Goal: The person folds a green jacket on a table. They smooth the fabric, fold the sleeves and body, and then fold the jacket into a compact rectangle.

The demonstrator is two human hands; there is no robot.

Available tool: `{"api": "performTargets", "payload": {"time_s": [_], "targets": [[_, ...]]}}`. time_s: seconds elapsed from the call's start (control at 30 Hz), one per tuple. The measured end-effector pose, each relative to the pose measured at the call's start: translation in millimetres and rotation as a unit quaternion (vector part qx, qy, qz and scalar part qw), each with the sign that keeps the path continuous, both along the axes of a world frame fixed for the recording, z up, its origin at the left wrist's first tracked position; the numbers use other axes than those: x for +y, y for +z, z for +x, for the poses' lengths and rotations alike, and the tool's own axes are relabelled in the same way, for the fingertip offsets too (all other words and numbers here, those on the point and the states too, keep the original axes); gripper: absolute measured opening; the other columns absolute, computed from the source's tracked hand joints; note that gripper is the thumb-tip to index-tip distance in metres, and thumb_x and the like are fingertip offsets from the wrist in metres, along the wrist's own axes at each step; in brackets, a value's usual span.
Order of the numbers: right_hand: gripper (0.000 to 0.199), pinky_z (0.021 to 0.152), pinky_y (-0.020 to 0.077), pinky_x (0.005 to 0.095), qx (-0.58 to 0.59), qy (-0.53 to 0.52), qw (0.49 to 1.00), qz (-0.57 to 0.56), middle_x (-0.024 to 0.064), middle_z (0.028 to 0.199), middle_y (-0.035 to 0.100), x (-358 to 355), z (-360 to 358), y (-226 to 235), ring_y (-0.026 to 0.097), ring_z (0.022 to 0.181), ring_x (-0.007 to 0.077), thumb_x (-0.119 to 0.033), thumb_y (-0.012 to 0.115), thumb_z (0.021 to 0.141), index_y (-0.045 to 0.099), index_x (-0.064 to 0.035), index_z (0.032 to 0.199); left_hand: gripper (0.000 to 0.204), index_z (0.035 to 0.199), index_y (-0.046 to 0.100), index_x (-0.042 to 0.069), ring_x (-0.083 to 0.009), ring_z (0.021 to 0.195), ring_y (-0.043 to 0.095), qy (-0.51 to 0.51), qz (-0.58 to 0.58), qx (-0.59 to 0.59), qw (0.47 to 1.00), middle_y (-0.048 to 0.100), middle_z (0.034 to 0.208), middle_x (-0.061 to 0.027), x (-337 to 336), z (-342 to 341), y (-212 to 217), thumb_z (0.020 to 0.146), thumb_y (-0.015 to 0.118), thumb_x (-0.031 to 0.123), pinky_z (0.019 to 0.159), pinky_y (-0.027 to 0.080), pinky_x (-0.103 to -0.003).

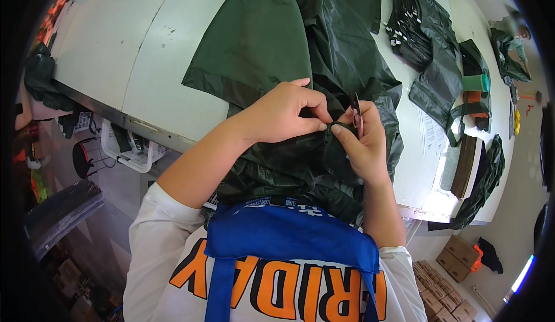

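A fold of the green garment (300, 39), spread beyond and beneath both hands, is pinched taut by the left hand (283, 114) so that the right hand (361, 140), closed on what are probably snips (356, 113), can reach it.

Garment (289, 39) lay on the table (115, 44), both hands (283, 114) (364, 143) at its near edge; stacked pieces (413, 27) lay to the right, a basket (130, 148) below the table's left edge.

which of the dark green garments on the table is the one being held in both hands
The large dark green garment spread in front of the person: the left hand and right hand pinch its edge. The stacked pile and loose pieces farther right lie untouched.
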State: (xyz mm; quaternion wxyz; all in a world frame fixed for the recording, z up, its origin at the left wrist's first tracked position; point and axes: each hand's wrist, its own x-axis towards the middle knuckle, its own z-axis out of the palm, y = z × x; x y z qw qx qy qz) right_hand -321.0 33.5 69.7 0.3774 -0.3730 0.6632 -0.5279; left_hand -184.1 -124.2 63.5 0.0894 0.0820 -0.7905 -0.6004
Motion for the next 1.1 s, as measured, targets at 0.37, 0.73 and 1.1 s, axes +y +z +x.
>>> {"api": "performTargets", "payload": {"time_s": [0.37, 0.73, 1.1], "targets": [[0.029, 0.055, 0.0338, 0.0314, 0.364, -0.269, 0.891, 0.045, 0.0017, 0.064, 0.046, 68.5, -130.4, -48.7, 0.041, 0.062, 0.0107, -0.02, 0.06, 0.09, 0.049, -0.0005, 0.071, 0.026, 0.066, 0.052, 0.002, -0.014, 0.058, 0.043, 0.0, -0.083, -0.142, 0.986, 0.045, 0.06, -0.0031, -45.5, 21.4, 84.9, 0.074, 0.069, 0.019, 0.064, 0.043, -0.032], [0.018, 0.072, 0.0498, 0.0306, 0.19, -0.314, 0.926, -0.091, 0.0077, 0.087, 0.064, 110.6, -215.8, 49.4, 0.06, 0.075, 0.017, -0.021, 0.052, 0.095, 0.06, -0.0044, 0.096, 0.023, 0.102, 0.059, -0.001, -0.0161, 0.088, 0.063, 0.279, 0.156, 0.16, 0.934, 0.065, 0.092, -0.01, -59.0, 70.2, 149.2, 0.085, 0.058, 0.014, 0.084, 0.049, -0.028], [0.03, 0.06, 0.0401, 0.0226, -0.046, -0.076, 0.992, -0.088, 0.0004, 0.075, 0.062, -32.7, -18.0, 58.9, 0.049, 0.062, 0.0073, -0.028, 0.053, 0.095, 0.068, -0.0015, 0.099, 0.037, 0.061, 0.035, 0.012, -0.0037, 0.061, 0.027, 0.206, -0.066, 0.016, 0.976, 0.03, 0.062, 0.0088, -63.5, -13.1, 89.5, 0.085, 0.063, 0.013, 0.058, 0.024, -0.023]]}}
